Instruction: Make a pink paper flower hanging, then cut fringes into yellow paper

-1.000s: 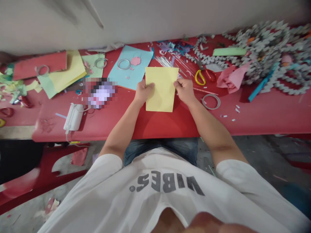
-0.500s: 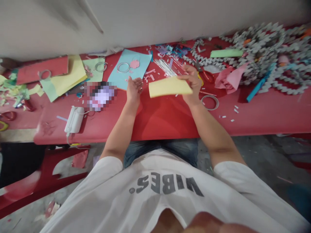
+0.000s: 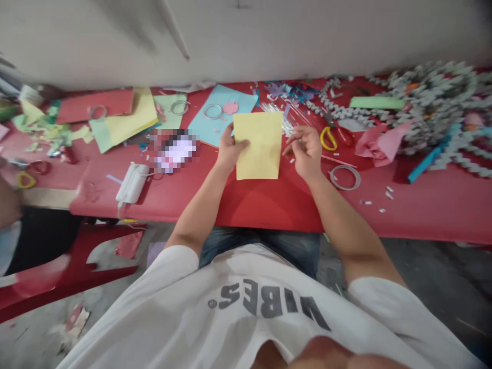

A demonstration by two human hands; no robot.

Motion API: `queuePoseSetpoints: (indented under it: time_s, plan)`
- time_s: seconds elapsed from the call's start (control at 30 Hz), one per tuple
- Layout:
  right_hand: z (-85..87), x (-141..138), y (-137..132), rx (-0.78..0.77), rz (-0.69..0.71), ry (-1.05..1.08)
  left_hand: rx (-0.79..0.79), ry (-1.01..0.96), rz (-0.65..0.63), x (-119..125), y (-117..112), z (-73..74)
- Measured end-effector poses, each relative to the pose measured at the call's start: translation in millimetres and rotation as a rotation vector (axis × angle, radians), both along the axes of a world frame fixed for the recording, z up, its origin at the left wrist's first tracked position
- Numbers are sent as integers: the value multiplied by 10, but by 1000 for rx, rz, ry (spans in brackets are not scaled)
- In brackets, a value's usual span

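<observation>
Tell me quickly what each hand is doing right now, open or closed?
Left hand: closed on the edge of the yellow paper sheet.
Right hand: open, holding nothing visible.

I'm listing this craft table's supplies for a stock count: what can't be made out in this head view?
Pixelated patch on the red table: it hides whatever lies there.
Yellow paper sheet, beside the left hand: it covers the table beneath it.
Grey paper chain heap: the right edge cuts it off.
Blurred shape: the left edge cuts it off, and it is too blurred to name.
White scraps: too small to identify.
</observation>
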State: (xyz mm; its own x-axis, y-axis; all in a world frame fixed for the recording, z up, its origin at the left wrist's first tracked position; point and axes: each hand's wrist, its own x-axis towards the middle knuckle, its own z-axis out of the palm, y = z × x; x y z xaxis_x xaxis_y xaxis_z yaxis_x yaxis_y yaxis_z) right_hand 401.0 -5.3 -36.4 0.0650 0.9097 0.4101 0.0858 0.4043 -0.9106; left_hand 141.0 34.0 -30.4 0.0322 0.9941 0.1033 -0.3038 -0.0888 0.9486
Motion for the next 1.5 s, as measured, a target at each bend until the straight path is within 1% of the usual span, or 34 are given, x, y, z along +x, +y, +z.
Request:
queuePoseSetpoints:
  time_s: [0.07,0.13,0.2,0.3,0.33,0.47,0.7,0.8,0.87,0.93,1.03,1.13,1.33,1.4,1.5]
  plan:
    - [-158,-27,88,-119,32,53,20,19,-42,1,-31,42]
    - [-281,-57,157,-125,-1,23,48,42,-58,8,-71,76]
    - [-338,-73,187,-118,-10,-17,71,75,-52,22,-111,91]
    - [-323,-78,165,-175,74,-24,95,129,-14,45,-151,85]
    - [-308,-82,148,-189,79,-18,106,140,-3,51,-156,81]
    - [-274,-125,89,-174,15,-11,149,142,34,72,-150,71]
    - [-229,-210,13,-191,30,46,88,159,76,104,-164,89]
    - [-223,-211,-6,-203,51,37,140,136,148,71,-157,108]
    - [-231,-210,-9,-215,70,49,185,120,217,27,-127,114]
    - [-239,-217,-8,-216,93,69,200,111,259,-21,-82,103]
    - [-233,-243,-4,-189,125,116,192,93,265,-73,-14,61]
    - [-224,-271,0,-172,120,168,170,77,254,-90,30,18]
    - [-245,-268,20,-255,94,175,131,59,231,-130,97,-36]
    - [-244,-260,28,-266,95,176,114,76,207,-142,122,-71]
    - [-240,-246,41,-273,79,189,79,97,138,-126,134,-131]
